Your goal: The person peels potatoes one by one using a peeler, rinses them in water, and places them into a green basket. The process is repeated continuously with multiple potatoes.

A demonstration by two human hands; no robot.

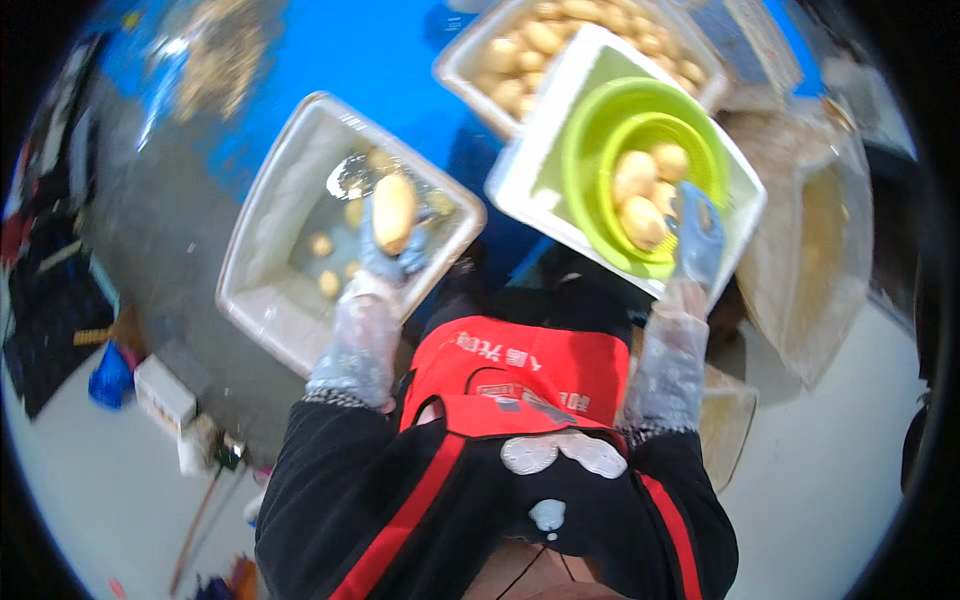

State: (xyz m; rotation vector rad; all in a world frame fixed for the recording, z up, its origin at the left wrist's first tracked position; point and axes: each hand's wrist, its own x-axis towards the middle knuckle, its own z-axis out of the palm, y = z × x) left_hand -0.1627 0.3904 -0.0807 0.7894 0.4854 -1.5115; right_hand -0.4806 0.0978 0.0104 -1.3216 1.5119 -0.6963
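Note:
My left hand (384, 251), in a blue glove, holds a large pale potato (394, 212). Hand and potato are above a white plastic tub (274, 195) with water in it. Several smaller potatoes (328, 283) lie in that water. At the right, my blue-gloved right hand (699, 232) reaches into a lime-green colander (613, 161). Its fingertips are beside several potatoes (643, 223) there; blur hides whether they grip one. The colander sits inside a larger green basin (581, 150), which rests in a white box (525, 180).
Behind the white box stands another tub (454, 64) heaped with potatoes. To the right is a bulky, translucent plastic-lined container (795, 247). A blue floor covering (337, 45) lies ahead, wet in places. A long-handled tool (196, 525) lies at lower left.

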